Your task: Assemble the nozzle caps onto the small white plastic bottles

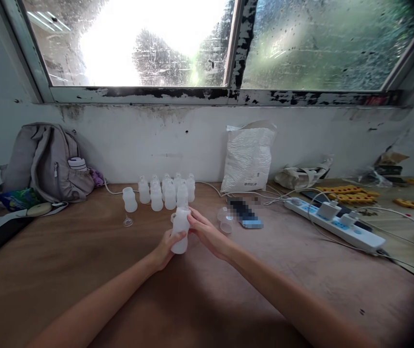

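Observation:
A white translucent baby bottle (180, 237) is held tilted just above the table, between both hands. My left hand (166, 249) is closed around its lower part, thumb across the front. My right hand (201, 226) has its fingers closed at the upper side of the same bottle, near its neck; some of its fingertips are hidden. Behind it stand several similar bottles (156, 198) with teat-shaped tops. To their left is a bottle with a wide neck and no teat (130, 200). A clear teat (128, 221) lies in front of that one.
Clear plastic caps (225, 224) and a partly blurred phone (246, 212) lie right of my hands. Farther right is a white power strip (333, 224) with cables. A white plastic package (247, 159) leans on the wall. A grey backpack (43, 164) stands at the left.

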`<state>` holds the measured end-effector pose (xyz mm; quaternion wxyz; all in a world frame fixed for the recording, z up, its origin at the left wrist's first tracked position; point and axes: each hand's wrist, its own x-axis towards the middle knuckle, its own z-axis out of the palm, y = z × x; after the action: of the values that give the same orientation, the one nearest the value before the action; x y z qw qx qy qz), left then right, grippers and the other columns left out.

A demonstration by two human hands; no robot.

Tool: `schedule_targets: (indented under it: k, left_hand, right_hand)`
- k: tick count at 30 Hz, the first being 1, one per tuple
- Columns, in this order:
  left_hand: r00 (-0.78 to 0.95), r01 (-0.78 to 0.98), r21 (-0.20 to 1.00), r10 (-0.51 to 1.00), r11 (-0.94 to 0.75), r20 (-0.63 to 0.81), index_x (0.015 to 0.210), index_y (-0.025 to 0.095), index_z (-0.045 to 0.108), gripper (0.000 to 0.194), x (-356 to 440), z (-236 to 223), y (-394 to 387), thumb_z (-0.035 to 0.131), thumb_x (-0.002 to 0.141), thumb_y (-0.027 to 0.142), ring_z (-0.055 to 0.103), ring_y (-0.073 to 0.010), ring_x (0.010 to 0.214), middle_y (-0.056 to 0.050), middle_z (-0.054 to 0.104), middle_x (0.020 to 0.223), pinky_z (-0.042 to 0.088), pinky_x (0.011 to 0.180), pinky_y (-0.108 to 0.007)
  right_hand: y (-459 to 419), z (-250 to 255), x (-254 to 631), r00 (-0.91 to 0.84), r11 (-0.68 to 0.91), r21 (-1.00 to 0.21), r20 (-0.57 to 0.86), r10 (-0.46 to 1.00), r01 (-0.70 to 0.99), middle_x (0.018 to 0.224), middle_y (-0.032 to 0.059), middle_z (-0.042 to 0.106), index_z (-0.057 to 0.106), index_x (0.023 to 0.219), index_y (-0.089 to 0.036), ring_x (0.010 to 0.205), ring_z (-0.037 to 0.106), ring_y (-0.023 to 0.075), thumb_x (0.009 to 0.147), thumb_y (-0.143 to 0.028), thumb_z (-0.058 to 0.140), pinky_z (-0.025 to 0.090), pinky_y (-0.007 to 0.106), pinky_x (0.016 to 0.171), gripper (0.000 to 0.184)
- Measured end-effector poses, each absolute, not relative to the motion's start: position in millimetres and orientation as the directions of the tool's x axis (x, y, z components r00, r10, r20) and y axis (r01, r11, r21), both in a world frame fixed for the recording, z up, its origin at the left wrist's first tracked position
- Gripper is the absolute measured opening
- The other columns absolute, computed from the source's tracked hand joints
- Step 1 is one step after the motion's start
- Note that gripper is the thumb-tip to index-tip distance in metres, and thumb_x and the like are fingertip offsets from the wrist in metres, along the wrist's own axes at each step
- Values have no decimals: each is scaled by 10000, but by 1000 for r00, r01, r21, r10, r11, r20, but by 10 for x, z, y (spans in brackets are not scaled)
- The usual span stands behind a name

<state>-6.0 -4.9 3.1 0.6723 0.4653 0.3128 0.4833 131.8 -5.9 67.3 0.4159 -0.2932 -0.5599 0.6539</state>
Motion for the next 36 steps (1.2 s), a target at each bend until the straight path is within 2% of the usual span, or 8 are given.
schedule_targets:
  k: [7,14,18,21,24,28,32,36]
  left_hand:
    - [273,-354,932,962,81,20,818,108,563,322,-89,16,-11,571,710,411,455,-109,582,-30,497,703,376,521,-243]
    - [217,-236,971,973,-26,79,847,115,541,320,-68,34,-55,606,688,384,448,-103,576,-18,491,693,365,512,-225]
    - [495,-343,929,867,139,54,851,111,533,382,-55,74,-147,593,667,440,445,-107,559,-26,481,697,385,490,-243]
    - [688,-301,910,726,287,-1,877,130,532,396,20,104,-270,660,587,367,465,-132,610,-30,491,732,396,502,-253]
    - [489,-125,984,871,124,-48,843,144,541,327,106,133,-314,673,548,193,460,-137,650,-18,514,741,375,553,-248]
    - [186,172,980,980,-103,71,811,162,557,339,107,191,-258,663,493,108,461,-155,666,-3,543,712,356,587,-261]
    - [637,-127,976,769,178,-58,745,150,539,182,12,260,-266,568,567,122,516,-154,637,-10,555,676,399,635,-303]
    - [878,-209,845,475,492,-60,808,138,513,270,-4,269,-333,552,541,129,533,-142,561,-10,551,648,435,607,-338]
  right_hand:
    - [-30,677,1332,-297,36,-964,117,948,-264,1104,47,531,541,1004,-224,1052,459,201,754,-394,543,368,344,852,302]
    - [13,692,1360,-400,-7,-951,122,908,-308,1054,52,591,549,1075,-227,1036,490,214,664,-279,642,359,351,882,424]
    - [-6,764,1412,-393,21,-957,139,909,-290,1034,50,594,547,1059,-238,967,528,200,630,-251,664,417,305,769,445]
    - [-35,760,1406,-561,-54,-971,90,823,-235,995,62,613,580,1002,-209,954,534,205,619,-245,662,422,271,695,393]
    - [-49,662,1337,-442,-8,-989,59,895,-149,776,53,643,606,772,-159,781,573,188,634,-291,648,405,253,602,196]
    - [-54,597,1276,-162,148,-986,159,974,-75,685,13,612,574,679,-161,650,540,147,610,-321,667,383,250,566,198]
    - [-95,738,1339,-488,65,-972,170,856,-224,933,53,634,588,874,-184,805,565,173,622,-304,657,405,272,653,287]
    - [-125,754,1347,-545,-70,-949,115,830,-307,760,54,660,566,707,-163,734,588,172,635,-280,639,412,263,625,156]
